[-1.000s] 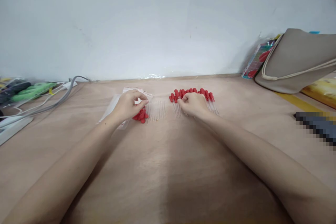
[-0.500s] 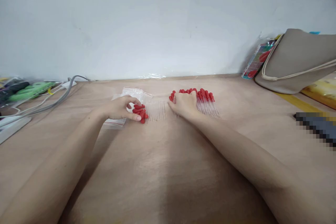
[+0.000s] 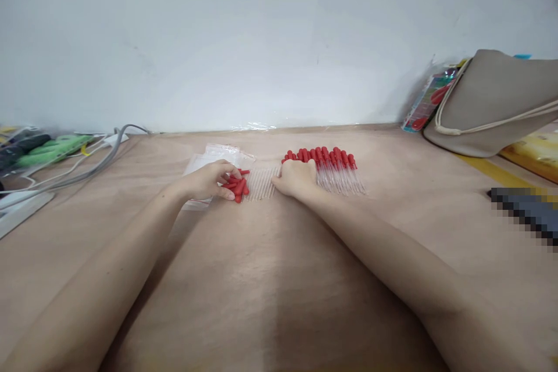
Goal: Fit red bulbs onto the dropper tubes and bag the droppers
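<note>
Gently lift clear tubes (image 3: 260, 184) singly from middle row, with right hand (image 3: 297, 179) narrowed at right end; cannot tell whether gripping any. With left hand (image 3: 209, 180) parted around red dropper bulbs (image 3: 237, 188) at left, take just one, avoiding red-topped droppers (image 3: 335, 164) at right.

i am at a wood-toned table (image 3: 244, 285) set against a plain, scuffed pale wall (image 3: 279, 40): an improvised workspace, though whether in a home or an office i cannot tell. a grey cable (image 3: 107, 156) trails along my left, a soft corded bag (image 3: 488, 93) sits on my right, and red-topped droppers (image 3: 325, 154) lie lined up like bench work.
</note>
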Demonstrator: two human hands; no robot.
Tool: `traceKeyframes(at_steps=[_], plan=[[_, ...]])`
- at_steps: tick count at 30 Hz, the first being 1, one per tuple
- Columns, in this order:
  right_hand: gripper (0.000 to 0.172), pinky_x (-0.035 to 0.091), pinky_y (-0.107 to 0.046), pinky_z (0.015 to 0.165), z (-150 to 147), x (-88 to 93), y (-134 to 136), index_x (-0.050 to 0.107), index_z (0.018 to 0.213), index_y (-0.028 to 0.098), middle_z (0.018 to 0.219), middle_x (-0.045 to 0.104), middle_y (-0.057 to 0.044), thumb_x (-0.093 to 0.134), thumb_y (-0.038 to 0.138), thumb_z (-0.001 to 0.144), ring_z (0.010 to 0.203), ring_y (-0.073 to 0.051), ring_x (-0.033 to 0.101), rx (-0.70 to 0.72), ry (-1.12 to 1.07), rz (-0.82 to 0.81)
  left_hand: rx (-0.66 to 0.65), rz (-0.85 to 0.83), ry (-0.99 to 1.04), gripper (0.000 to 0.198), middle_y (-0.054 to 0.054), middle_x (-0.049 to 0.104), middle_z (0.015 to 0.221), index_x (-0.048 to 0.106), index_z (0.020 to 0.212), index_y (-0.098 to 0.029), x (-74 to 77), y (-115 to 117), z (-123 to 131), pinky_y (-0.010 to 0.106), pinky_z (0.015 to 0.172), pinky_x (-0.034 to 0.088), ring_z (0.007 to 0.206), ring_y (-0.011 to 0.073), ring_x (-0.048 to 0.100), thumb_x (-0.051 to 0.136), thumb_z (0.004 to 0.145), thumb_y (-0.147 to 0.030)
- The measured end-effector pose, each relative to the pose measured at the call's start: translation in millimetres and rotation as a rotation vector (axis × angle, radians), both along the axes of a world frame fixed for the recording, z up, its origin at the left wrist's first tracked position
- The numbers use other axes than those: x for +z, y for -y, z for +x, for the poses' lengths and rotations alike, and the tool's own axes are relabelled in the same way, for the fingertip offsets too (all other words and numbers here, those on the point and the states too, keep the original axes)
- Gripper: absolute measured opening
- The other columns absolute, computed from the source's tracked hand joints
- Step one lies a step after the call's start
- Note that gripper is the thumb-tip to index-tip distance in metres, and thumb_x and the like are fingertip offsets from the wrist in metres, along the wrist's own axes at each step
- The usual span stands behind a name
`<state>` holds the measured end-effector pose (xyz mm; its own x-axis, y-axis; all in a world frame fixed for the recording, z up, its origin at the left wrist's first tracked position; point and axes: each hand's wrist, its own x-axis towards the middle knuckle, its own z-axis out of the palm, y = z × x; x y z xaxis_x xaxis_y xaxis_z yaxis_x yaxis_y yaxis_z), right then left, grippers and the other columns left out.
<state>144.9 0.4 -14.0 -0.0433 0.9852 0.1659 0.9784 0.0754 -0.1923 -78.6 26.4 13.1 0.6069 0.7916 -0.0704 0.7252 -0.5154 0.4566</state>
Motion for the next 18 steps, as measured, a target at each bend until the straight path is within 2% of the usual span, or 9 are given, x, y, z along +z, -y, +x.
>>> traceKeyframes(at_steps=[4, 7, 10, 12, 14, 18], plan=[[0.027, 0.028, -0.039, 0.077, 1, 0.9, -1, 0.064, 0.081, 0.017, 0.081, 0.066, -0.011, 0.049, 0.037, 0.073, 0.076, -0.024, 0.059, -0.017, -0.018, -0.034, -0.028, 0.008, 0.041, 0.038, 0.006, 0.060, 0.097, 0.060, 0.097, -0.020, -0.1, 0, -1, 0.034, 0.077, 0.048, 0.089, 0.0209, 0.058, 0.066, 0.065, -0.041], [0.028, 0.028, -0.039, 0.078, 0, 1.0, -4, 0.064, 0.084, 0.017, 0.083, 0.066, -0.011, 0.050, 0.038, 0.072, 0.078, -0.023, 0.059, -0.031, -0.039, -0.056, 0.002, -0.007, 0.020, 0.041, 0.006, 0.061, 0.096, 0.060, 0.097, -0.020, 0.6, -3, -2, 0.031, 0.073, 0.049, 0.087, 0.0203, 0.059, 0.065, 0.064, -0.044], [0.028, 0.028, -0.039, 0.080, -3, 2.1, -7, 0.064, 0.084, 0.016, 0.085, 0.066, -0.011, 0.051, 0.037, 0.071, 0.080, -0.023, 0.059, -0.062, -0.072, -0.072, 0.105, 0.136, 0.005, 0.038, 0.007, 0.060, 0.099, 0.062, 0.097, -0.019, -3.2, -9, -5, 0.030, 0.073, 0.048, 0.088, 0.0201, 0.058, 0.053, 0.074, -0.047], [0.026, 0.028, -0.038, 0.079, -5, 3.0, -9, 0.064, 0.082, 0.016, 0.084, 0.066, -0.011, 0.052, 0.035, 0.070, 0.078, -0.022, 0.059, -0.082, -0.091, -0.086, 0.206, 0.296, -0.017, 0.037, 0.009, 0.061, 0.097, 0.064, 0.094, -0.017, -9.5, -15, -5, 0.031, 0.075, 0.046, 0.085, 0.0201, 0.058, 0.042, 0.080, -0.043], [0.024, 0.029, -0.038, 0.079, -7, 3.2, -11, 0.064, 0.080, 0.015, 0.084, 0.066, -0.011, 0.053, 0.034, 0.069, 0.076, -0.022, 0.059, -0.095, -0.102, -0.097, 0.292, 0.403, -0.063, 0.036, 0.009, 0.061, 0.091, 0.065, 0.091, -0.016, -17.2, -21, -4, 0.032, 0.075, 0.045, 0.080, 0.0200, 0.058, 0.039, 0.082, -0.039], [0.023, 0.029, -0.039, 0.079, -10, 2.1, -12, 0.064, 0.077, 0.015, 0.083, 0.066, -0.011, 0.053, 0.033, 0.069, 0.074, -0.022, 0.059, -0.087, -0.107, -0.088, 0.338, 0.403, -0.112, 0.032, 0.008, 0.062, 0.088, 0.066, 0.091, -0.016, -29.7, -25, 0, 0.031, 0.071, 0.045, 0.072, 0.0190, 0.058, 0.043, 0.080, -0.035]])
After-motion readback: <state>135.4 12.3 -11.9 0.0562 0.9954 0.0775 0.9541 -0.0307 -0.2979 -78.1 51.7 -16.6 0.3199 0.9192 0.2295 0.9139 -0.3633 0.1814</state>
